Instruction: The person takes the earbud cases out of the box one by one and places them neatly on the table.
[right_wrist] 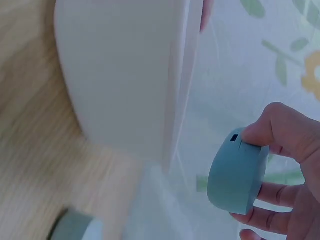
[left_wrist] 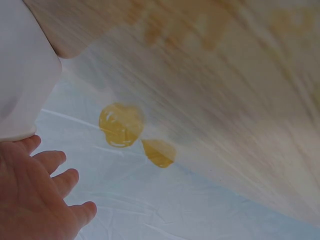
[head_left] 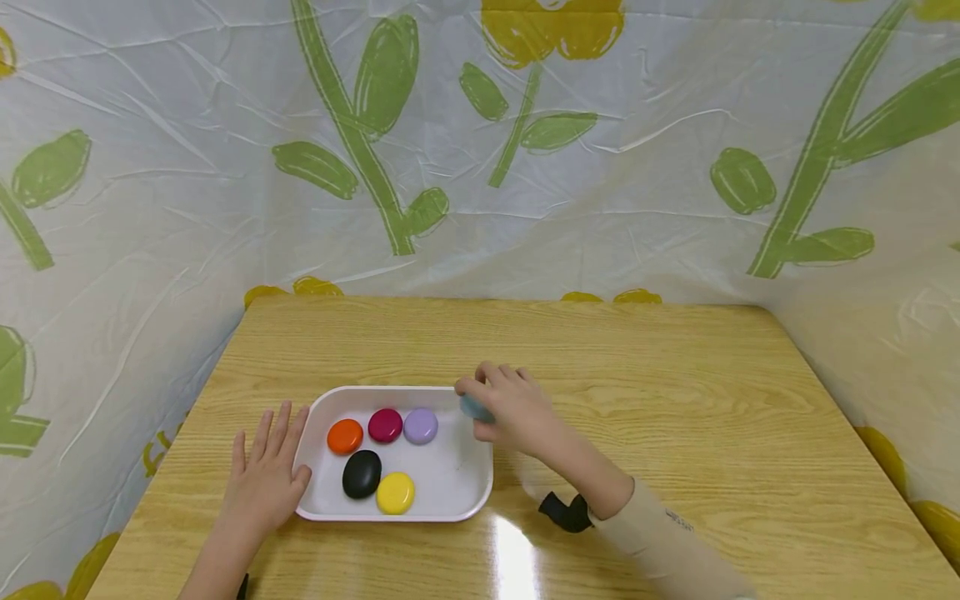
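My right hand (head_left: pixel 517 410) holds a light-blue rounded plastic piece (right_wrist: pixel 237 172) above the right end of a white tray (head_left: pixel 450 492). The piece has a small dark slot near my thumb; I cannot tell its exact kind. With fingers spread, my left hand (head_left: pixel 262 487) lies at the tray's left rim, thumb against it. Inside the tray are glossy rounded discs: orange (head_left: pixel 345 437), crimson (head_left: pixel 385 426), lilac (head_left: pixel 421 426) and yellow (head_left: pixel 396 492). A larger black oval piece (head_left: pixel 362 474) touches or nearly touches the yellow one.
A wooden table (head_left: pixel 675 375) carries the tray. Near my right wrist is a black curved object (head_left: pixel 564 512), partly hidden by the forearm. A flower-patterned white sheet (head_left: pixel 637 192) hangs behind the table and along both sides.
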A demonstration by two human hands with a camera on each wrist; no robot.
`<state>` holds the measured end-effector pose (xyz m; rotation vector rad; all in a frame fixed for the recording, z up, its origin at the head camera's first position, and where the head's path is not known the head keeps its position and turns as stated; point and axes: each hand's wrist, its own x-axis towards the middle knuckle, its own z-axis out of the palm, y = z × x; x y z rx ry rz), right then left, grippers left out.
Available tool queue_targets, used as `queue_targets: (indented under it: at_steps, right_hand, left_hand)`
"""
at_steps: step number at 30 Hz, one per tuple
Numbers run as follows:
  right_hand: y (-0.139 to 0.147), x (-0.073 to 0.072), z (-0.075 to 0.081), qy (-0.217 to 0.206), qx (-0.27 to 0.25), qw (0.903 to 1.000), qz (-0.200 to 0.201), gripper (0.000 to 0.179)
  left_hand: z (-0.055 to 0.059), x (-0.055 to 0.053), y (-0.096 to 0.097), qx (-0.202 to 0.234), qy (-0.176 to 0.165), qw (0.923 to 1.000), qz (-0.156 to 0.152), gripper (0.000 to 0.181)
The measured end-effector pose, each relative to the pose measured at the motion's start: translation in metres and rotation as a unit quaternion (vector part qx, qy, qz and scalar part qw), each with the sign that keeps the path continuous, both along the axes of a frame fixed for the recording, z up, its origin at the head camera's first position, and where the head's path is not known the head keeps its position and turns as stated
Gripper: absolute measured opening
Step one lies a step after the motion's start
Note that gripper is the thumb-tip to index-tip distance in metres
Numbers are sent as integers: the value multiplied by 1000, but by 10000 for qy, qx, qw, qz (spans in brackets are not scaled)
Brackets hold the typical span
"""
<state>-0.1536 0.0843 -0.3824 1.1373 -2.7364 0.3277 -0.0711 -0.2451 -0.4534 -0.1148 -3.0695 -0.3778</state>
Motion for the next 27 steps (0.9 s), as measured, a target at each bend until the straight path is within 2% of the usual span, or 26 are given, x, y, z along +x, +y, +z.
queue_targets:
  at_steps: [8,13,18,27]
  right_hand:
    - [41,-20,0,-151,-16,9990,-410,37]
    - [66,-28,-7,-188,110,9979,-604,36]
    - [86,-35,-16,-206,339,9971,-654,37]
    - [112,-43,-34,-560,795,9941,-475,39]
  left_hand:
    - [2,0,1,-52,-93,9999,39,68]
    - [0,0,0,-16,20,10000,19,69]
    - [-2,0,0,24,143,9999,-12,68]
    - [3,-1,1,21,-119,9999,35,67]
